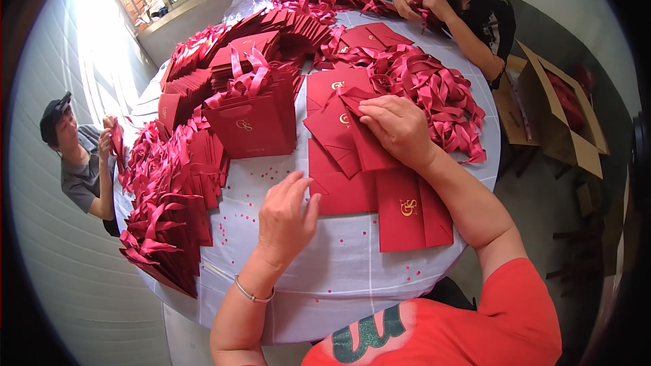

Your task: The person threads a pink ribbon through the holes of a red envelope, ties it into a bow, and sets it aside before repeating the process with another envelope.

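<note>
My right hand [401, 130] has its fingers bent over the upper part of a red paper gift bag [371, 144], which lies folded flat and slightly raised over others. Beneath and around it are more flat red bags with gold print, including a bag [400, 213] turned toward me at the right. My left hand [288, 211] hovers at the left edge of these bags, fingers stretched, thumb apart and nothing in it. A heap of loose pink-red ribbons [441, 98] lies just beyond my right hand.
Finished-looking bags with ribbon handles [251, 122] stand at the left middle; several more bundles [163, 230] line the left edge. Small red dots litter the white tablecloth [325, 285]. Two people handle ribbons or bags, far right and left. An open cardboard box [536, 95] stands at right.
</note>
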The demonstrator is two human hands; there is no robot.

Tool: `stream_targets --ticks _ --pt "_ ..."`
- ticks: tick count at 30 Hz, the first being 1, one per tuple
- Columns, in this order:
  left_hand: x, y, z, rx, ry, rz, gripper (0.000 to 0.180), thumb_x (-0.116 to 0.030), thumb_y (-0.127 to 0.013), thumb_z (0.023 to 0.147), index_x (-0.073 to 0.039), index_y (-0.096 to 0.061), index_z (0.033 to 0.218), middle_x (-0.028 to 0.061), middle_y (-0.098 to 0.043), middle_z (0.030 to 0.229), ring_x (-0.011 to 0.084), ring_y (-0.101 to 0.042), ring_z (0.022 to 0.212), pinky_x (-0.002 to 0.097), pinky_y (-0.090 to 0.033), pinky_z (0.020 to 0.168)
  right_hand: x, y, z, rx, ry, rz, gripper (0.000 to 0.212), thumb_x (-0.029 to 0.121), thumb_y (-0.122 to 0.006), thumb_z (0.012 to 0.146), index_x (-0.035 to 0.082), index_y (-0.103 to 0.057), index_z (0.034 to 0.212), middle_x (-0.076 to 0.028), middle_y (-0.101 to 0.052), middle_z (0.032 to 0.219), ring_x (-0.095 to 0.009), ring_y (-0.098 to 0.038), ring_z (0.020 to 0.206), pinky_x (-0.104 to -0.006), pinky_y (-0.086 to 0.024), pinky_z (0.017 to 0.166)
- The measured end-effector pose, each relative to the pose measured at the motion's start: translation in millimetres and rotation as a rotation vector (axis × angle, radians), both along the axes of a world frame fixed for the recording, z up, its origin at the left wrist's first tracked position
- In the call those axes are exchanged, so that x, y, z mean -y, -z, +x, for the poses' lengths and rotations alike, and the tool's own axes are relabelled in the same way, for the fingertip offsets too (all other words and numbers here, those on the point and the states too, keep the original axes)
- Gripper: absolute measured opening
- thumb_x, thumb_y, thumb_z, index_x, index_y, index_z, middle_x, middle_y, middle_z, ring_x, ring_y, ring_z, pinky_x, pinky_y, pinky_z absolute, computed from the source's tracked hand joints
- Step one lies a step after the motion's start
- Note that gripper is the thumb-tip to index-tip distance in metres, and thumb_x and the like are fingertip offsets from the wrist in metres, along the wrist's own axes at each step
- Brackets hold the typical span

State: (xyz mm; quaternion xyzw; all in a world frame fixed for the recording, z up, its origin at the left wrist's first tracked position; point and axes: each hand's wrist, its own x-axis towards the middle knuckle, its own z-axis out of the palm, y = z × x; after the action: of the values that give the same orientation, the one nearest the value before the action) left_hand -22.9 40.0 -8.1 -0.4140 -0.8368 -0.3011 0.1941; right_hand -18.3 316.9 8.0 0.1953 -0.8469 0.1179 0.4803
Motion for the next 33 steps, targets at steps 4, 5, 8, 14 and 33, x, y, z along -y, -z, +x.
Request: stream_targets --ticks 4,5,8,14,33 --pt "-8.3 -15.9 25.8 0.055 0.158 0.132 0.039 -0.008 -0.078 0.079 -0.001 -0.064 0.115 0.0180 -0.068 0.115 0.0344 -0.067 0.096 0.0403 -0.052 0.085 13.0 -14.5 18.5 -0.124 -0.144 -0.280 0.014 0.005 -0.066 0.090 0.002 -0.065 0.104 -0.013 -0.069 0.099 -0.029 -0.067 0.090 -0.0362 -0.052 0.080" --pt "-7.0 -19.2 30.9 0.072 0.188 0.110 0.052 -0.012 -0.082 0.077 0.001 -0.060 0.123 0.0211 -0.065 0.122 0.0360 -0.066 0.105 0.0406 -0.052 0.089 18.4 -13.8 23.3 -0.106 -0.200 -0.411 0.013 0.005 -0.064 0.093 0.001 -0.064 0.106 -0.015 -0.068 0.100 -0.030 -0.067 0.091 -0.0353 -0.052 0.081" --pt "-10.6 -32.5 45.6 0.062 0.216 0.160 0.065 -0.017 -0.085 0.075 0.004 -0.055 0.129 0.0263 -0.060 0.130 0.0393 -0.062 0.115 0.0414 -0.051 0.095 28.1 -5.1 32.9 0.008 -0.342 -0.737 0.014 0.007 -0.055 0.101 0.000 -0.060 0.112 -0.012 -0.065 0.106 -0.020 -0.064 0.094 -0.0317 -0.051 0.082" --pt "-12.0 -34.6 54.4 0.061 0.229 0.112 0.091 -0.029 -0.088 0.070 0.005 -0.042 0.140 0.0375 -0.032 0.149 0.0499 -0.041 0.135 0.0494 -0.040 0.108 41.6 -8.0 36.9 0.117 -0.695 -1.232 0.028 0.010 -0.052 0.103 0.001 -0.048 0.128 -0.007 -0.057 0.118 -0.013 -0.059 0.104 -0.0268 -0.051 0.092" --pt "14.9 -47.0 18.8 0.216 0.166 0.409 0.019 -0.006 -0.076 0.085 0.002 -0.072 0.102 0.0143 -0.072 0.083 0.0212 -0.070 0.066 0.0285 -0.055 0.060 63.2 10.9 33.2 0.400 -0.308 -0.595 0.093 0.004 -0.078 0.080 0.001 -0.020 0.153 -0.014 -0.052 0.123 -0.023 -0.058 0.106 -0.0319 -0.050 0.089"
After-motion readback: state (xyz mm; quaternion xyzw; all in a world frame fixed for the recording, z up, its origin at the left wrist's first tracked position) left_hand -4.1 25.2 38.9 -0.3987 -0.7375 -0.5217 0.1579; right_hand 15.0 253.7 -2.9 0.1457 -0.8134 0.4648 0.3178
